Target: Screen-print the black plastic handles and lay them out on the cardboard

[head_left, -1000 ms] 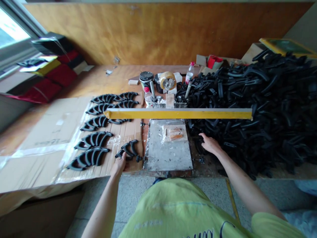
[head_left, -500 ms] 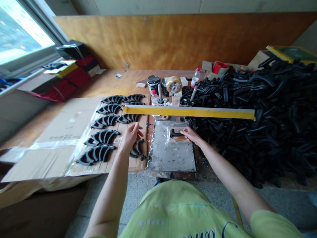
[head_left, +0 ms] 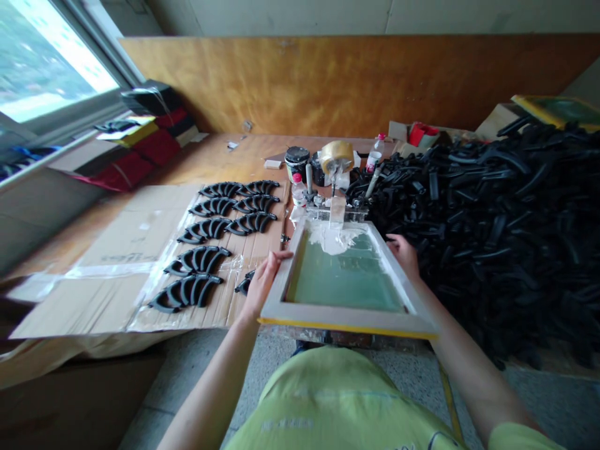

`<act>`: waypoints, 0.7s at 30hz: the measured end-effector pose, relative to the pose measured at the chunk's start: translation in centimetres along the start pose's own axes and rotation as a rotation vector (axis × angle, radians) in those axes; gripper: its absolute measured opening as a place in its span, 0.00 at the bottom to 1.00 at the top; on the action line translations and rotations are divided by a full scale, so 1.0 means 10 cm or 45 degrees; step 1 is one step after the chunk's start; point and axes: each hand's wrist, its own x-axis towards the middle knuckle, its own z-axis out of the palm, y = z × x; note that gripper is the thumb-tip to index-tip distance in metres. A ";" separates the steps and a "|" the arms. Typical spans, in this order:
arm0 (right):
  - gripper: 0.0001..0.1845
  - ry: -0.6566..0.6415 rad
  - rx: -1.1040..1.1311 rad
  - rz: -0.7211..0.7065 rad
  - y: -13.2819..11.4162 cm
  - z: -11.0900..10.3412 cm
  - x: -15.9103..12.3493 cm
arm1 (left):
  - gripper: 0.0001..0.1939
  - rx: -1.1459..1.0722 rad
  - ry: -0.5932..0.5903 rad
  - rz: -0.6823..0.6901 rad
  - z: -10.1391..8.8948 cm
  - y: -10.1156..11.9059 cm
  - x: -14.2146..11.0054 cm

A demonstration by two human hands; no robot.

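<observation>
A screen printing frame [head_left: 347, 317] with green mesh lies lowered in front of me, its near edge edged with yellow. White ink [head_left: 338, 240] is smeared over the mesh's far end, by a squeegee-like blade [head_left: 337, 212]. My left hand [head_left: 265, 278] is closed on the frame's left side, fingertips at its edge. Just beyond the right side, my right hand [head_left: 404, 255] has its fingers partly apart, with nothing visible in them. The metal plate and the black handle-like part on it are hidden under the frame.
Curved black handles [head_left: 187, 292] lie in rows on cardboard [head_left: 126, 244] at the left. A large heap of black parts [head_left: 497, 244] fills the right side. Behind the frame stand a clamp [head_left: 309, 178], an ink tub [head_left: 297, 161], a tape roll [head_left: 336, 156] and bottles [head_left: 375, 152].
The raised frame has swung down over the plate, covering the black part. My left hand has come to its left side. My right hand has let go of the part and moved right.
</observation>
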 end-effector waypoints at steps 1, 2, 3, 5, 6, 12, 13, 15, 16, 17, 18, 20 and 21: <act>0.23 0.072 0.019 0.002 -0.04 -0.08 0.09 | 0.26 0.036 -0.024 -0.099 -0.04 -0.14 -0.04; 0.23 0.140 0.037 -0.046 -0.13 -0.12 0.18 | 0.26 0.048 -0.040 -0.176 -0.05 -0.28 -0.07; 0.24 0.190 0.043 -0.147 -0.26 -0.13 0.27 | 0.28 0.041 -0.045 -0.231 -0.06 -0.42 -0.08; 0.28 0.198 0.002 -0.414 -0.57 -0.03 0.44 | 0.33 0.013 -0.032 -0.289 -0.03 -0.67 -0.07; 0.29 0.149 -0.060 -0.530 -0.73 0.05 0.52 | 0.35 0.005 -0.014 -0.299 -0.01 -0.77 -0.05; 0.07 -0.306 -0.460 -0.614 -1.11 0.48 0.55 | 0.36 -0.005 -0.010 -0.297 -0.02 -1.12 0.07; 0.06 -0.327 -0.470 -0.656 -1.07 0.49 0.47 | 0.36 -0.008 -0.014 -0.297 -0.03 -1.15 0.08; 0.07 -0.374 -0.435 -0.823 -0.96 0.44 0.29 | 0.36 -0.009 -0.022 -0.287 -0.05 -1.19 0.08; 0.09 -0.411 -0.401 -0.919 -0.90 0.39 0.21 | 0.36 -0.006 -0.027 -0.279 -0.05 -1.21 0.09; 0.10 -0.460 -0.364 -1.007 -0.86 0.34 0.15 | 0.36 -0.001 -0.028 -0.270 -0.06 -1.22 0.09; 0.11 -0.509 -0.329 -1.071 -0.84 0.29 0.12 | 0.36 0.005 -0.031 -0.264 -0.06 -1.23 0.09; 0.09 -0.581 -0.280 -1.110 -0.83 0.23 0.12 | 0.36 0.019 -0.043 -0.254 -0.06 -1.23 0.09; 0.07 -0.574 -0.267 -1.083 -0.84 0.22 0.14 | 0.36 0.025 -0.048 -0.249 -0.06 -1.23 0.09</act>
